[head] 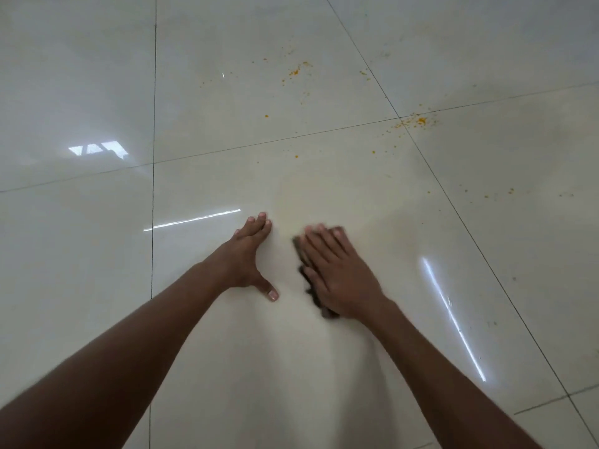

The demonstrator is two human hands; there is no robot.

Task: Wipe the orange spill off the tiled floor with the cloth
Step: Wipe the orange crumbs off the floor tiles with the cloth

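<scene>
My right hand [337, 270] lies flat on a dark cloth [306, 280], pressing it onto the pale tiled floor [227, 335]; only the cloth's left edge shows beside my fingers, and the hand is blurred. My left hand [248, 254] rests flat on the tile to the left, fingers together, thumb spread, holding nothing. Orange specks of the spill lie farther away: a cluster at the grout crossing [415, 121], a patch near the top [296, 71], and scattered dots at the right [486, 194]. A faint yellowish smear [291, 196] sits just beyond my hands.
Large glossy cream tiles with dark grout lines [152, 222] fill the view. Bright light reflections streak the floor at left [191, 219] and right [453, 322]. A smaller tile joint shows at the bottom right corner [567, 396].
</scene>
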